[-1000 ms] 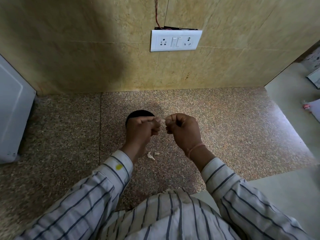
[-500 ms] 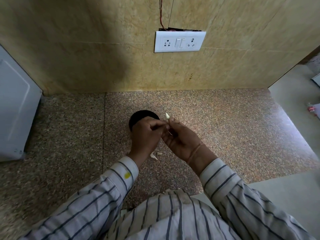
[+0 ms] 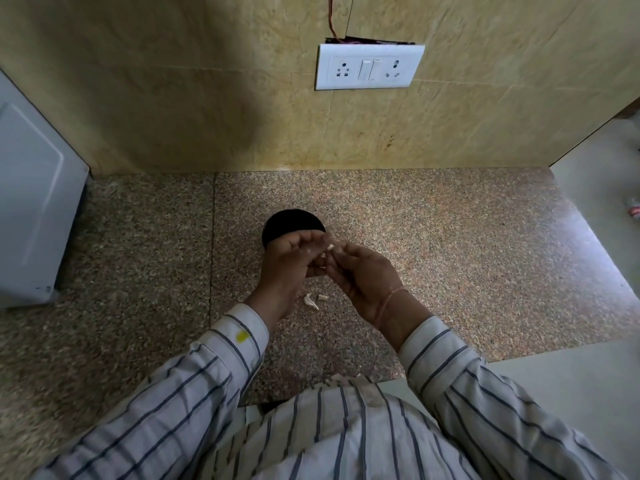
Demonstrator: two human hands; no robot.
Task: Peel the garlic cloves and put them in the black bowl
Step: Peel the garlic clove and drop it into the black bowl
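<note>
Left hand and right hand meet above the middle of the bench, fingertips together.

Bench limits: the back edge runs along a tiled wall. A white appliance closes off the back-left corner. The right edge drops to the floor, and the front edge lies against the person's body. Bare speckled stone extends to the left and right of both hands, with the wider stretch toward the right edge. A socket plate is fixed to the wall, well above the bench.

Hand state: both hands are narrow, fingers curled inward. The fingertips of both pinch one small garlic clove, which shows as a pale sliver between them. How much skin is on it cannot be told. The right wrist carries a thin thread band. Both striped sleeves reach in from the front edge.

Task items: the black bowl stands on the bench just behind the left hand, toward the back edge. That hand covers the bowl's near rim, and the contents are too dark to make out. The clove is held in the air, just right of the bowl's rim. Two peel scraps lie on the stone below the hands, toward the front edge.
</note>
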